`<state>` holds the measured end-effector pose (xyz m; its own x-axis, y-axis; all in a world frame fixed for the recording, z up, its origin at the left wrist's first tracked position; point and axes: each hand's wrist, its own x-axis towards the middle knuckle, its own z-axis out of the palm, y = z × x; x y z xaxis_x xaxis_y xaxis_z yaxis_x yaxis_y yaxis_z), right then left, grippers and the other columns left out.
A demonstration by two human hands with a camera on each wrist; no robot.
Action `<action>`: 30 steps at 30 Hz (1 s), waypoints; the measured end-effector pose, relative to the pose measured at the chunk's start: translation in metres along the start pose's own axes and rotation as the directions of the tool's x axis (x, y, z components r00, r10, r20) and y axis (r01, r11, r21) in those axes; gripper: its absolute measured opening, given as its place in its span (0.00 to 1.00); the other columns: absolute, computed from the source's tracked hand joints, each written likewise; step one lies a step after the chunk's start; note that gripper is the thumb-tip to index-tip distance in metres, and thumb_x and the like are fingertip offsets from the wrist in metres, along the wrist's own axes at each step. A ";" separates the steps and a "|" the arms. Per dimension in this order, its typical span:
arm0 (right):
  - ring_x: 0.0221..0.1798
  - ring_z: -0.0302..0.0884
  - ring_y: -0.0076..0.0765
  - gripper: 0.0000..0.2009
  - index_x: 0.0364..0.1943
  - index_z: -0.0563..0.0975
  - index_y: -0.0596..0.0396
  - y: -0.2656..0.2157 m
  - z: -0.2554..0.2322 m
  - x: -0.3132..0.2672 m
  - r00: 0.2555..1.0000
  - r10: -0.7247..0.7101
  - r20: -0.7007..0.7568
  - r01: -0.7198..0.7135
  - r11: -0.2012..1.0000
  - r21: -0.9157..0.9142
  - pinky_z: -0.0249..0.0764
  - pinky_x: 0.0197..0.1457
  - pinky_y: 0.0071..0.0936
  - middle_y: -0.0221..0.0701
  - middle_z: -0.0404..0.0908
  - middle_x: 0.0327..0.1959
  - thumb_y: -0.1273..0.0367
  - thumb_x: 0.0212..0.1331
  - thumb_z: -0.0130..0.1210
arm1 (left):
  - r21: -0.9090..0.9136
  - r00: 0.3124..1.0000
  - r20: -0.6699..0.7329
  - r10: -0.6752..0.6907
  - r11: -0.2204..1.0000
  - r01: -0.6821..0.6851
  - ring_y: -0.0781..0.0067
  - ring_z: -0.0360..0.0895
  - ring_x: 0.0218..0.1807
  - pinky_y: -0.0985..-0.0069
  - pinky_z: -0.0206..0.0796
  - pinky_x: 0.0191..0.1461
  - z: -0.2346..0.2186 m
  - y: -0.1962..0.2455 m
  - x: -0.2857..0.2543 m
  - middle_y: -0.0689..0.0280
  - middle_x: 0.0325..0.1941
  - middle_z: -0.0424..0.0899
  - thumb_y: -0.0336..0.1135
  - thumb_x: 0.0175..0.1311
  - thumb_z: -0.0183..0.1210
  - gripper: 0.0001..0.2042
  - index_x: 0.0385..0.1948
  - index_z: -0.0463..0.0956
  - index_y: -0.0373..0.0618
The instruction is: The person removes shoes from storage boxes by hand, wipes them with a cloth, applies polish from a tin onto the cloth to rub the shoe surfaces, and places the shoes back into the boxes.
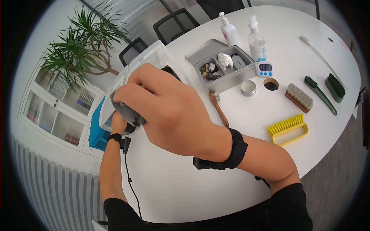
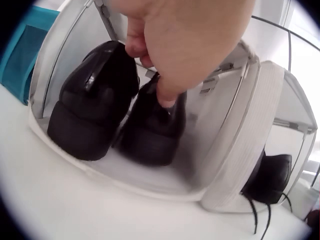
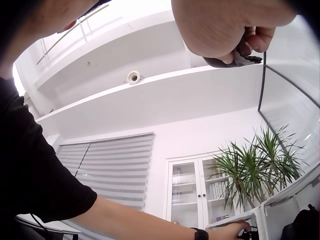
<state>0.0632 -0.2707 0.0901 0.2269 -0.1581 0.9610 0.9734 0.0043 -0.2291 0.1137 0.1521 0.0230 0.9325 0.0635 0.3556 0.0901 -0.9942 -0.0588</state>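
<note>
My left hand (image 2: 185, 45) reaches into a white, clear-sided storage box (image 2: 150, 187) and pinches the heel of a glossy black shoe (image 2: 152, 127), thumb on its back. Close beside it stands a second black shoe (image 2: 85, 110), heel outward. In the head view my left hand (image 1: 118, 122) is partly covered by my right hand (image 1: 165, 104), raised in front of the box. Between its curled fingers, my right hand grips a soft-looking grey piece with dark patches (image 1: 129, 113); its kind is unclear. The right wrist view shows that hand (image 3: 225, 27) high up.
A black laced shoe (image 2: 272, 177) sits in the neighbouring compartment. On the table are a metal tin box (image 1: 231, 77), bottles (image 1: 257, 42), a timer (image 1: 265, 68), a round tin (image 1: 248, 88), a yellow brush (image 1: 289, 129) and several other brushes. A teal box (image 1: 97, 129) stands left.
</note>
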 end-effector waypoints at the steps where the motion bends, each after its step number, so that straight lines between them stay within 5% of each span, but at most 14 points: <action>1: 0.36 0.74 0.40 0.14 0.35 0.75 0.54 -0.001 0.000 0.000 1.000 0.001 0.003 -0.001 1.000 0.000 0.73 0.34 0.33 0.33 0.69 0.35 0.80 0.42 0.62 | 0.003 0.998 -0.014 -0.064 0.998 0.064 0.40 0.76 0.60 0.56 0.69 0.62 0.010 -0.006 0.004 0.46 0.57 0.82 0.38 0.66 0.58 0.20 0.57 0.75 0.40; 2: 0.36 0.74 0.40 0.13 0.35 0.75 0.54 -0.002 0.001 0.001 1.000 0.003 0.006 -0.003 1.000 -0.001 0.73 0.34 0.32 0.33 0.69 0.34 0.80 0.42 0.61 | 0.038 0.998 -0.048 -0.032 0.999 0.033 0.41 0.78 0.59 0.55 0.71 0.60 0.017 -0.015 0.009 0.48 0.58 0.82 0.45 0.65 0.58 0.23 0.57 0.76 0.42; 5: 0.36 0.74 0.40 0.13 0.34 0.74 0.55 -0.003 0.001 0.002 1.000 -0.002 -0.014 0.002 1.000 0.002 0.73 0.33 0.32 0.33 0.68 0.34 0.80 0.43 0.61 | 0.125 0.988 -0.146 0.053 0.992 -0.035 0.43 0.79 0.59 0.56 0.71 0.60 0.017 -0.012 0.004 0.49 0.56 0.83 0.47 0.63 0.60 0.23 0.57 0.77 0.44; 6: 0.36 0.74 0.40 0.13 0.34 0.74 0.55 -0.003 0.001 0.001 1.000 0.000 -0.015 0.000 1.000 0.001 0.73 0.33 0.32 0.33 0.68 0.34 0.80 0.43 0.61 | 0.172 0.991 -0.072 -0.117 0.977 0.128 0.45 0.78 0.59 0.55 0.71 0.60 0.014 -0.019 0.003 0.51 0.56 0.84 0.47 0.62 0.60 0.24 0.58 0.76 0.46; 10: 0.36 0.74 0.39 0.13 0.33 0.74 0.55 -0.005 -0.001 0.001 1.000 -0.017 0.001 0.017 1.000 0.003 0.73 0.34 0.32 0.33 0.68 0.34 0.78 0.41 0.63 | 0.413 0.997 -0.067 -0.036 0.909 0.060 0.45 0.79 0.58 0.53 0.70 0.60 0.009 -0.046 -0.018 0.52 0.54 0.85 0.47 0.63 0.60 0.23 0.57 0.76 0.47; 13: 0.37 0.74 0.39 0.13 0.33 0.74 0.55 -0.007 -0.002 0.000 1.000 -0.021 0.015 0.021 1.000 0.004 0.74 0.34 0.32 0.33 0.69 0.35 0.77 0.41 0.64 | 0.435 0.988 0.065 -0.139 0.895 0.097 0.45 0.80 0.57 0.53 0.70 0.59 0.009 -0.060 -0.029 0.52 0.53 0.85 0.44 0.63 0.60 0.20 0.54 0.79 0.46; 15: 0.37 0.74 0.39 0.14 0.33 0.74 0.55 -0.009 -0.004 0.001 0.999 -0.032 0.011 0.032 0.999 -0.001 0.74 0.35 0.31 0.33 0.69 0.35 0.77 0.40 0.65 | 0.316 0.996 0.085 -0.033 0.949 0.005 0.45 0.80 0.56 0.55 0.70 0.57 0.005 -0.062 -0.030 0.49 0.51 0.85 0.39 0.62 0.61 0.19 0.52 0.79 0.41; 20: 0.35 0.77 0.37 0.11 0.37 0.80 0.53 -0.015 -0.007 0.002 0.999 0.033 0.017 -0.033 0.999 0.035 0.74 0.34 0.30 0.30 0.73 0.35 0.78 0.49 0.63 | 0.056 0.999 0.020 -0.034 0.998 0.033 0.45 0.80 0.55 0.56 0.70 0.56 0.000 -0.065 -0.030 0.49 0.49 0.85 0.37 0.61 0.62 0.18 0.51 0.78 0.39; 26: 0.36 0.75 0.37 0.11 0.34 0.76 0.54 -0.011 -0.007 0.005 1.000 -0.007 -0.004 0.007 1.000 -0.014 0.73 0.33 0.30 0.32 0.71 0.35 0.77 0.45 0.63 | -0.382 0.998 -0.024 -0.049 0.924 0.037 0.45 0.79 0.53 0.57 0.69 0.56 -0.007 -0.069 -0.034 0.48 0.47 0.85 0.34 0.59 0.63 0.17 0.48 0.78 0.36; 30: 0.36 0.74 0.36 0.10 0.30 0.73 0.55 -0.008 -0.006 0.004 0.999 -0.044 -0.001 0.044 0.998 -0.040 0.73 0.33 0.29 0.34 0.68 0.34 0.75 0.43 0.62 | -0.187 0.997 -0.053 0.056 0.980 -0.066 0.46 0.77 0.47 0.57 0.67 0.52 -0.057 -0.011 -0.080 0.49 0.40 0.82 0.32 0.55 0.65 0.12 0.36 0.77 0.34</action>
<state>0.0563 -0.2776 0.0949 0.1835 -0.1589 0.9701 0.9804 -0.0423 -0.1924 0.0185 0.1527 0.0483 0.9161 0.0025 0.4010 -0.0383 -0.9949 0.0935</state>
